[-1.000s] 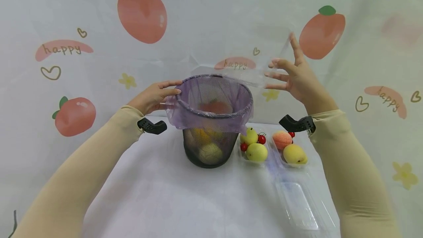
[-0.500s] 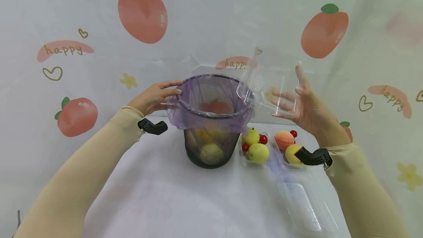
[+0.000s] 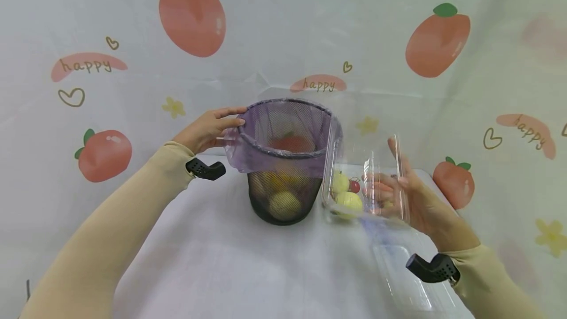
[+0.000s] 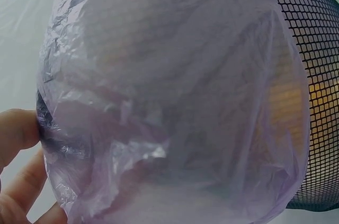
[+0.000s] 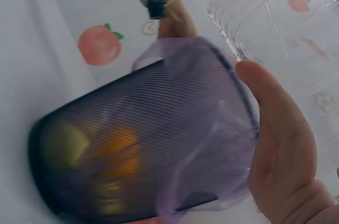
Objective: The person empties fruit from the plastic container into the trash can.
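A black mesh bin [image 3: 283,210] lined with a thin purple bag [image 3: 266,159] stands on the table. My left hand [image 3: 205,129] touches the left side of its rim, fingers mostly straight; in the left wrist view, some fingertips [image 4: 18,131] disappear behind the bag. My right hand [image 3: 423,201] grips a clear plastic box [image 3: 347,161] by its right edge, thumb on that edge and several fingers behind it. The box is tilted and overlaps the bin's right side in the head view. Through the mesh show a yellow-green round fruit [image 5: 66,147] and something orange [image 5: 119,147].
Pale green fruit [image 3: 347,204] and a red cherry [image 3: 354,185] lie right of the bin, seen through the box. Another clear plastic piece [image 3: 412,279] lies flat on the table's front right. A white sheet with fruit prints [image 3: 192,21] hangs behind.
My right hand has come down from beside the bin's top with the clear box, which now hangs in front of the fruit. My left hand has stayed at the rim.
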A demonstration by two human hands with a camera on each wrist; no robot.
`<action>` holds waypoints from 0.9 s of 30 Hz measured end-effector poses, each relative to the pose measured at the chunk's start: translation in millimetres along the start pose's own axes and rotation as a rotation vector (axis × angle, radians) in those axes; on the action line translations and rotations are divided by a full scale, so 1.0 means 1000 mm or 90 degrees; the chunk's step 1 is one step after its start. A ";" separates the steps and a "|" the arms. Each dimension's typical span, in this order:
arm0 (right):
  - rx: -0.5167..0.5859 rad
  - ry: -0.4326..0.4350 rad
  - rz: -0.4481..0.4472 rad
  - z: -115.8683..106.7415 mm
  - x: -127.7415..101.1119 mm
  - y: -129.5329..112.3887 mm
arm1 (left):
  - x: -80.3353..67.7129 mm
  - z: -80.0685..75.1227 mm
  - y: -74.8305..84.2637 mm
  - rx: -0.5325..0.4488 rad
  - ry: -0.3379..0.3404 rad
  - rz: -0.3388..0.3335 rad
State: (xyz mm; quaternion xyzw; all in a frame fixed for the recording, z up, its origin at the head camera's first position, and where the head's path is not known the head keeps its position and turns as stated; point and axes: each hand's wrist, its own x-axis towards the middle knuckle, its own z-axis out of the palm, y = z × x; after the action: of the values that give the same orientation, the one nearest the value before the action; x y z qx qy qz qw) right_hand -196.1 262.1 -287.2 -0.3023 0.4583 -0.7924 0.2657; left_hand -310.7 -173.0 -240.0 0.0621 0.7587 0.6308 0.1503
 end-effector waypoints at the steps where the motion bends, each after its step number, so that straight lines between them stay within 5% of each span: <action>1: -0.014 0.007 0.009 0.000 -0.003 0.004 | 0.000 0.000 0.000 0.000 -0.001 0.000; 10: 0.091 -0.049 0.043 0.000 -0.027 0.033 | 0.001 0.000 -0.001 -0.002 -0.001 0.001; 20: 0.081 -0.078 0.090 -0.003 -0.047 0.064 | 0.002 0.000 -0.001 0.001 0.005 -0.001; 27: 0.078 -0.022 0.176 -0.005 -0.055 0.090 | 0.002 0.000 0.000 0.006 0.006 -0.003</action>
State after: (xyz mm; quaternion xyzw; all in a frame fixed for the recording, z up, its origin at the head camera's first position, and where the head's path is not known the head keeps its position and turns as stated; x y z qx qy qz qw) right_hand -149.5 263.2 -382.1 -0.2327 0.4416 -0.7696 0.3983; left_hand -312.4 -172.9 -240.4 0.0583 0.7626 0.6270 0.1482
